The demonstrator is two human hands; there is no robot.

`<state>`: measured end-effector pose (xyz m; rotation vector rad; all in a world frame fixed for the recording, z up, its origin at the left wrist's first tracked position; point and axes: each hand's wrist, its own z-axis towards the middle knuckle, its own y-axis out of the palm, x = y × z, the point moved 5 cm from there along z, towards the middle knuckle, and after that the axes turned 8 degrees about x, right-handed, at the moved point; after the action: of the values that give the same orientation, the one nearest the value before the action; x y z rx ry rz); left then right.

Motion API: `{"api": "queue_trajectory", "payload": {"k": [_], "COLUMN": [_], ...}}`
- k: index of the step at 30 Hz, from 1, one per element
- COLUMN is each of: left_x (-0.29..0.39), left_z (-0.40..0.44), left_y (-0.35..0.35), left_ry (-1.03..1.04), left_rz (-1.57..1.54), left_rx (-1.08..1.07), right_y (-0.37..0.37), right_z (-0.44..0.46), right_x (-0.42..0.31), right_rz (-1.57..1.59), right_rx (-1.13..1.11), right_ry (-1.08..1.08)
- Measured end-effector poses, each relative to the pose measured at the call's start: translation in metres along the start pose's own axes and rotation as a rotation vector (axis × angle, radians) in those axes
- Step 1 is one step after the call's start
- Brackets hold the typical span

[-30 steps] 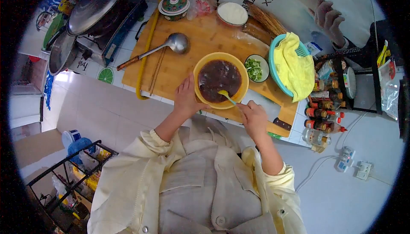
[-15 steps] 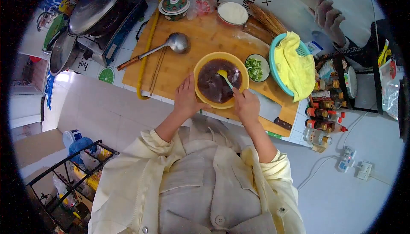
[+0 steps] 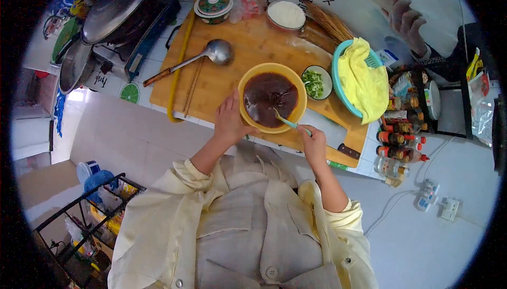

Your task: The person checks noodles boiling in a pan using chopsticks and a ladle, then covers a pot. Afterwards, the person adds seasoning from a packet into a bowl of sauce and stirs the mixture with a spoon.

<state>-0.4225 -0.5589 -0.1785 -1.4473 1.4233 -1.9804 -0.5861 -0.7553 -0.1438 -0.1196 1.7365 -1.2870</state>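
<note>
A yellow bowl (image 3: 244, 116) of dark brown liquid stands near the front edge of the wooden board. Against its left side, my left hand (image 3: 228, 120) holds the bowl steady, fingers along the wall and thumb near the front rim. My right hand (image 3: 313, 144) is closed on the handle of a small spoon (image 3: 288, 122), pale green with a yellowish head. The spoon's head dips into the liquid, partly hidden by it. Just right of the bowl is a small dish of chopped green onion (image 3: 314, 84). A cleaver (image 3: 346, 150) lies on the board beyond my right hand.
On the board (image 3: 253, 46) lie a ladle (image 3: 217, 52) and chopsticks (image 3: 194, 87). A lidded pot (image 3: 213, 6) and a bowl of white powder (image 3: 285, 14) stand behind. A yellow cloth (image 3: 363, 80) drapes a teal basket (image 3: 338, 88); several bottles (image 3: 393, 153) stand at right.
My right hand has moved right and toward me, drawing the spoon lower across the bowl. The spoon's head now sits deeper in the liquid. My left hand stays at the bowl.
</note>
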Motion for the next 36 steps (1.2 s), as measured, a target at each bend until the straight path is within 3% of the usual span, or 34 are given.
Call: {"api": "queue_trajectory", "payload": {"k": [2, 6, 9, 11, 12, 14, 17, 26, 36], "left_x": [0.000, 0.005, 0.004, 0.003, 0.003, 0.005, 0.000, 0.000, 0.005], "left_z": [0.000, 0.000, -0.002, -0.002, -0.001, 0.000, 0.001, 0.002, 0.001], "left_y": [0.000, -0.007, -0.007, -0.006, -0.005, -0.005, 0.000, 0.000, -0.009], "left_ry": [0.012, 0.016, 0.008, 0.007, 0.017, 0.039, 0.018, 0.051, 0.007], "left_rz": [0.012, 0.005, -0.005, -0.001, -0.008, -0.014, -0.011, -0.108, -0.073], "left_rx": [0.016, 0.022, 0.012, 0.007, 0.010, 0.011, -0.014, 0.010, -0.012], "right_y": [0.017, 0.022, 0.013, 0.003, 0.002, -0.009, -0.006, 0.013, -0.026], "right_z": [-0.003, -0.007, 0.002, 0.015, 0.019, 0.026, 0.032, 0.029, -0.007], "right_x": [0.020, 0.013, -0.003, -0.014, -0.016, -0.039, -0.050, -0.041, -0.040], "right_rz": [0.453, 0.739, 0.788, 0.614, 0.615, 0.131, 0.032, -0.311, -0.287], "right_rx": [-0.184, -0.162, -0.088, 0.077, 0.081, 0.176, 0.261, 0.133, 0.051], "right_ry": [0.395, 0.594, 0.553, 0.131, 0.132, -0.297, -0.439, -0.484, -0.446]}}
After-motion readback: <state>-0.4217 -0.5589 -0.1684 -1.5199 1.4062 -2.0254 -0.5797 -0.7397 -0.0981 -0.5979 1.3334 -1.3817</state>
